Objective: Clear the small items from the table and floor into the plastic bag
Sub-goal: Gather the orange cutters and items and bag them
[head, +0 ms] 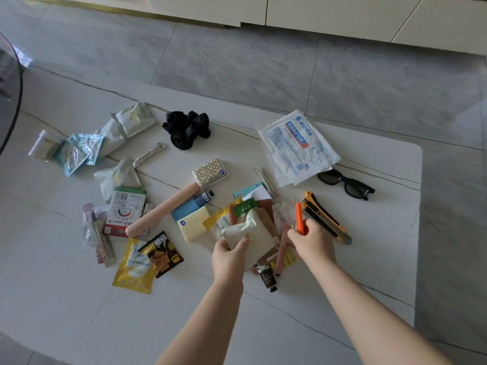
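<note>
Gripping a soft, light cream pouch (249,237) by its near edge, the left hand (228,255) leaves the right hand (312,239) closed round a stiff orange pen (299,216) mid-tabletop (369,259).

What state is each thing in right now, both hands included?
left hand: grips the cream packet, raised off the pile.
right hand: grips the orange pen, tip up.
utility knife: lying flat, blade not seen extended.
sunglasses: arms unfolded, on the table.
mask packet: looks sealed, flat.
black cloth: bunched.
pink case: closed.
</note>
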Demonstrator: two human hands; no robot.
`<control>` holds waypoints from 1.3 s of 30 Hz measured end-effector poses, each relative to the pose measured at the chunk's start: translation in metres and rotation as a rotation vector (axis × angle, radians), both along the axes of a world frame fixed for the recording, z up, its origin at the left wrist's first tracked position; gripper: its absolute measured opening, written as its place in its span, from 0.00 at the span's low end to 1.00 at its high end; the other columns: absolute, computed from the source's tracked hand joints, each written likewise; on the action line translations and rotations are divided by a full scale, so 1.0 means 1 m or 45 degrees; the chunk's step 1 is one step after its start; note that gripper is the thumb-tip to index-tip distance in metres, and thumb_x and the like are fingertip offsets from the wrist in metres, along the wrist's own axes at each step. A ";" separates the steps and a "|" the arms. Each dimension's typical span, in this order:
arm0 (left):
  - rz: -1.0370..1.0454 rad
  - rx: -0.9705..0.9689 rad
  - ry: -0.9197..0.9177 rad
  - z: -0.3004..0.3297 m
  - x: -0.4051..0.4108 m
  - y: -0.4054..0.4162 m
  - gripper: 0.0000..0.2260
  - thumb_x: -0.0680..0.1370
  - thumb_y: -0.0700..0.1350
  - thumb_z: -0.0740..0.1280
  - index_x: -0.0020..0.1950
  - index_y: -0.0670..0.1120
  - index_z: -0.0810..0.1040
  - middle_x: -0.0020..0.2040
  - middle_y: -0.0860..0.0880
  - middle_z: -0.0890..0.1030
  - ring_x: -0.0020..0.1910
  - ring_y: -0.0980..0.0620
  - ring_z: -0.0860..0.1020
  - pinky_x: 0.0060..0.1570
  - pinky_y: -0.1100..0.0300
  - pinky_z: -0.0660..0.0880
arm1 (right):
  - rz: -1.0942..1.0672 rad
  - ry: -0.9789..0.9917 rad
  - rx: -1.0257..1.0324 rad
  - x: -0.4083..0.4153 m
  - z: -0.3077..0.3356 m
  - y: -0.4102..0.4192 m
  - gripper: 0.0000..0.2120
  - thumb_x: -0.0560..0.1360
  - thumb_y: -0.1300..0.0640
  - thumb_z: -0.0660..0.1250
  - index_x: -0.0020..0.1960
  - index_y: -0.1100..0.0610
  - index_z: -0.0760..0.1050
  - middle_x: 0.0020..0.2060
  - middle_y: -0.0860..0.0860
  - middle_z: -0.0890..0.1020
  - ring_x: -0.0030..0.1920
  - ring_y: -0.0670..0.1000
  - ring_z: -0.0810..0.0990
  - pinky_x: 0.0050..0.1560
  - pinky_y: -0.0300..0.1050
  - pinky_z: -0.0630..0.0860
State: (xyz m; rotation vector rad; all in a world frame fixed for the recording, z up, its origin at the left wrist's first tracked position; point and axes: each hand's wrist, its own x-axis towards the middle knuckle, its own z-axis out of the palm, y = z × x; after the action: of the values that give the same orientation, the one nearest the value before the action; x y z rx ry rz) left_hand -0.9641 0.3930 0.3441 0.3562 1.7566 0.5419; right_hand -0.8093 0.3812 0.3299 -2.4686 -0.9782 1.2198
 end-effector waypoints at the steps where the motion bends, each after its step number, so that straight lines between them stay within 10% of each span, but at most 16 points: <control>1: 0.000 -0.001 0.009 -0.001 0.001 0.000 0.10 0.77 0.41 0.68 0.57 0.44 0.72 0.49 0.45 0.77 0.42 0.51 0.76 0.37 0.59 0.75 | -0.026 0.049 0.019 -0.001 0.001 -0.003 0.08 0.76 0.54 0.65 0.40 0.55 0.70 0.34 0.49 0.76 0.34 0.47 0.76 0.30 0.38 0.70; 10: -0.077 -0.024 0.021 -0.013 0.004 0.003 0.18 0.76 0.42 0.69 0.63 0.41 0.69 0.53 0.45 0.77 0.50 0.48 0.76 0.50 0.53 0.76 | -0.120 0.056 -0.039 -0.021 -0.016 -0.016 0.10 0.74 0.56 0.69 0.53 0.55 0.71 0.43 0.49 0.76 0.41 0.50 0.76 0.36 0.42 0.72; 18: -0.096 0.001 -0.108 0.008 0.001 0.002 0.07 0.77 0.40 0.68 0.54 0.45 0.75 0.43 0.48 0.77 0.41 0.50 0.77 0.26 0.61 0.76 | -0.231 0.386 -0.048 -0.007 -0.002 -0.020 0.04 0.73 0.60 0.67 0.47 0.54 0.75 0.40 0.53 0.79 0.43 0.54 0.79 0.45 0.49 0.79; 24: -0.034 0.036 -0.164 0.054 -0.009 -0.011 0.12 0.78 0.41 0.66 0.60 0.44 0.73 0.49 0.47 0.76 0.52 0.46 0.75 0.52 0.52 0.77 | -0.300 0.735 -0.018 -0.002 0.063 -0.027 0.08 0.75 0.64 0.65 0.50 0.52 0.75 0.41 0.55 0.82 0.40 0.51 0.81 0.36 0.44 0.78; 30: 0.070 0.067 -0.137 0.128 -0.033 -0.037 0.10 0.78 0.42 0.65 0.58 0.43 0.71 0.49 0.44 0.77 0.51 0.45 0.76 0.51 0.50 0.77 | -0.162 0.894 -0.001 -0.016 0.145 -0.039 0.10 0.75 0.62 0.67 0.54 0.54 0.73 0.44 0.59 0.84 0.46 0.56 0.82 0.54 0.57 0.78; 39: 0.314 0.229 -0.123 0.262 -0.097 -0.125 0.09 0.77 0.39 0.67 0.56 0.41 0.74 0.50 0.40 0.79 0.47 0.43 0.79 0.47 0.49 0.78 | 0.183 0.918 0.059 -0.071 0.275 -0.089 0.20 0.73 0.68 0.68 0.62 0.57 0.67 0.44 0.59 0.80 0.38 0.53 0.80 0.34 0.45 0.75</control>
State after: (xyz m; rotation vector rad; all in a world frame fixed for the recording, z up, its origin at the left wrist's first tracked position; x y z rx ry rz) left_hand -1.0608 0.2676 0.6057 0.2343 1.6724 0.8836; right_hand -0.8800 0.2922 0.6046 -1.7003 -0.9463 1.9006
